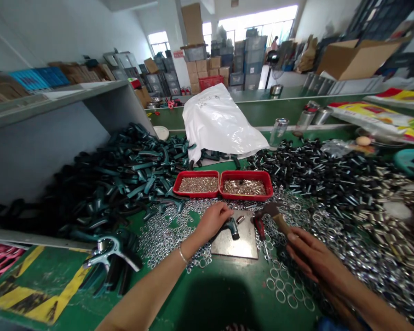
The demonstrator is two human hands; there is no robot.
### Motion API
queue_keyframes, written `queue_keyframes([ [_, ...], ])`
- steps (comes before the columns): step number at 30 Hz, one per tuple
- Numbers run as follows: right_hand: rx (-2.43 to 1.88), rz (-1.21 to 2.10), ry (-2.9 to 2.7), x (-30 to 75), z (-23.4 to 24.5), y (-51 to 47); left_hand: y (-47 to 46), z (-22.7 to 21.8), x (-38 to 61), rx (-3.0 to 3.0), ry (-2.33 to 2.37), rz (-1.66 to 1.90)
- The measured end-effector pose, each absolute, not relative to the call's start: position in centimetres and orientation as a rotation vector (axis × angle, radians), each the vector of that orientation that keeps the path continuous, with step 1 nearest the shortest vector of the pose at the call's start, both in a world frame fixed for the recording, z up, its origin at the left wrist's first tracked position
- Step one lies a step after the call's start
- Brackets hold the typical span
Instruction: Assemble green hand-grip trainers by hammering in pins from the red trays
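My left hand [214, 220] presses a dark green plastic handle piece [232, 228] onto a square steel plate [234, 241], and a small metal sleeve [240, 219] lies just beyond it. My right hand [313, 257] grips the wooden handle of a small hammer [278, 218], whose head hangs above the plate's right corner, not touching it. A red-handled tool [259, 227] lies next to the plate. Loose metal rings [283, 280] surround the plate on the green bench. Two red trays [197, 184] of small metal parts sit just past the plate.
A large heap of dark green handles [124, 174] fills the left side, with a spring hand grip [106, 255] near it. Black parts [307, 174] and silver sleeves [382, 197] cover the right. Behind stand a white plastic bag [221, 122] and a glass jar [278, 132].
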State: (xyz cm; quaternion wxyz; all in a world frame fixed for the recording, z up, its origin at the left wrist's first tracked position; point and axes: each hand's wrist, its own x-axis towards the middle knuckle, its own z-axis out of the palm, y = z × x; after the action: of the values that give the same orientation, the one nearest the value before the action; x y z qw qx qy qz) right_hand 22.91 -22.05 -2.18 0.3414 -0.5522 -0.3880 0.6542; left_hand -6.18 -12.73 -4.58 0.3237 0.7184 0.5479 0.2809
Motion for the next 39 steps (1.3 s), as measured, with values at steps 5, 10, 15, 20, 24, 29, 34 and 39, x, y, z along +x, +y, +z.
queue_keyframes([
  [5, -1.388, 1.706, -1.074, 20.4, -1.7, -21.4, -12.9, -5.5, -5.9, 1.993, 1.519, 0.568],
  [10, -1.445, 1.677, -1.203, 20.3, -2.1, -21.0, -12.5, -4.7, -5.4, 2.452, 1.503, 0.376],
  [15, -1.557, 1.389, -1.698, 21.3, -1.5, -20.0, -12.5, -3.5, -5.4, 2.835, 1.182, 0.196],
  [20, -1.423, 1.059, -1.939, 20.2, 1.4, -20.0, -15.4, -4.7, -5.8, 2.35, 1.468, 0.49],
  [24, -1.429, 0.944, -2.061, 18.9, 0.8, -19.3, -17.0, -6.0, -5.6, 2.07, 1.449, 0.581],
  [29, -1.448, 1.085, -2.157, 18.6, -0.3, -18.4, -16.8, -6.5, -5.5, 2.017, 1.417, 0.618],
  [34, -1.46, 1.092, -2.085, 18.9, -2.0, -19.2, -16.9, -6.7, -5.6, 2.007, 1.437, 0.658],
  [39, -1.541, 1.018, -1.937, 20.4, -3.7, -18.2, -17.9, -5.6, -6.0, 1.832, 1.419, 0.758],
])
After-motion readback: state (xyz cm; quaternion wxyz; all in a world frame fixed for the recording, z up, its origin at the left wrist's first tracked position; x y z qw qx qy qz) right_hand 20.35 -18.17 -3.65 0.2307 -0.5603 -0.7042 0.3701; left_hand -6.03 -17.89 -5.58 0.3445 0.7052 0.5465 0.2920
